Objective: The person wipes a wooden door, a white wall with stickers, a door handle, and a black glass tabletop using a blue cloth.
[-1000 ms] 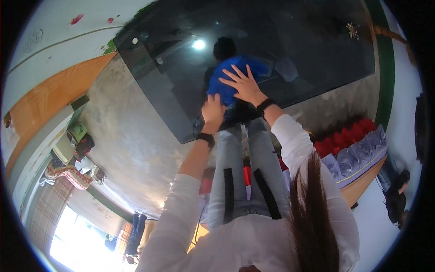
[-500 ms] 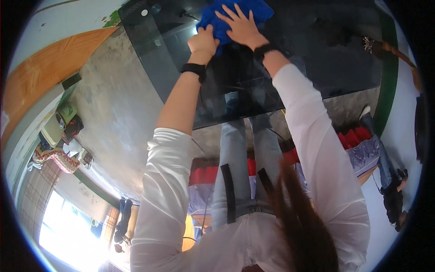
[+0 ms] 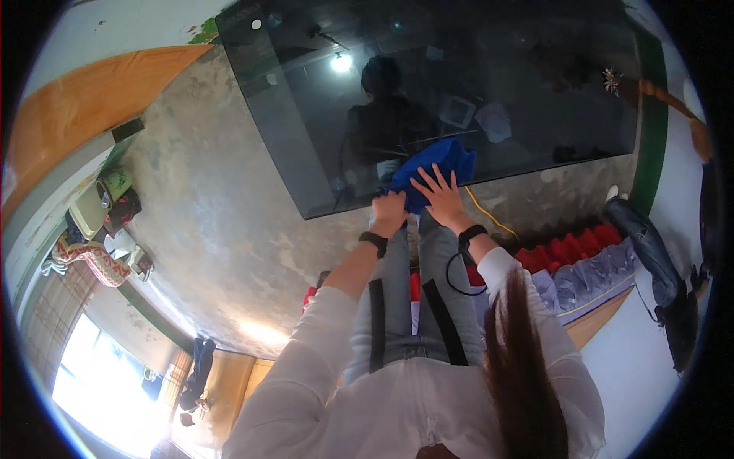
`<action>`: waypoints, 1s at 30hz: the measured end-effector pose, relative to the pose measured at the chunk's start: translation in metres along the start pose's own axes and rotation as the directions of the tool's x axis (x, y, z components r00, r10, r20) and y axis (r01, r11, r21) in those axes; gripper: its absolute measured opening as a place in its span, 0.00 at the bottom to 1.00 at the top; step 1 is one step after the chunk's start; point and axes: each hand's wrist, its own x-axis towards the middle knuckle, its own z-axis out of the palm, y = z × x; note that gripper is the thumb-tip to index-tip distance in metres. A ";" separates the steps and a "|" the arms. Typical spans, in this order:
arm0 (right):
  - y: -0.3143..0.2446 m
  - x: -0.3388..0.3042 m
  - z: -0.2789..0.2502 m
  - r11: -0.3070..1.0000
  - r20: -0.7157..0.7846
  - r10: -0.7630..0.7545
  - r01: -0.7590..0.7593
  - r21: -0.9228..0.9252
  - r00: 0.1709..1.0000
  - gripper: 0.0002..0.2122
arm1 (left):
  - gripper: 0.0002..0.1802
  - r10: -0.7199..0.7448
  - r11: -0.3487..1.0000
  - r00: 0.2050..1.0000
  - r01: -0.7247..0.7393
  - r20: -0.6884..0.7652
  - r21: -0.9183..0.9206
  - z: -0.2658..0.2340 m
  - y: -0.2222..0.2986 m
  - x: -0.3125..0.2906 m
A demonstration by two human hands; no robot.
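Observation:
A blue cloth [image 3: 443,158] lies bunched over the near edge of a glossy black glass tabletop [image 3: 306,145]. My right hand [image 3: 442,200] presses flat on the cloth with its fingers spread. Beside it, my left hand [image 3: 390,212] is closed on the cloth's left end, right at the table edge. The glass mirrors a lamp and a dark head-and-shoulders outline. Part of the cloth is hidden under both hands.
A yellow cord [image 3: 489,213] hangs below the table's near edge. Red and lilac ruffled fabric [image 3: 573,256] lies along a low edge on the right. Grey concrete floor [image 3: 191,176] stretches to the left. Dark trousers [image 3: 650,245] are at the far right.
Both hands have come back toward my body, bringing the blue cloth from the far part of the glass to its near edge. My elbows are now more bent.

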 end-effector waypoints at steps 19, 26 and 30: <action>-0.065 0.097 -0.027 0.974 -0.128 -0.208 0.217 0.061 0.970 0.32 | 0.22 -0.474 0.876 0.866 0.445 -0.160 -0.188 -0.034 -0.076 -0.020; -0.048 0.024 0.008 0.934 0.094 -0.358 0.357 0.030 0.929 0.28 | 0.22 -0.424 0.836 0.895 0.445 0.138 -0.321 0.037 -0.030 -0.065; -0.008 0.017 0.026 0.929 0.147 -0.255 0.200 0.311 0.956 0.20 | 0.22 -0.426 0.825 0.892 0.451 0.149 -0.340 0.023 0.000 -0.053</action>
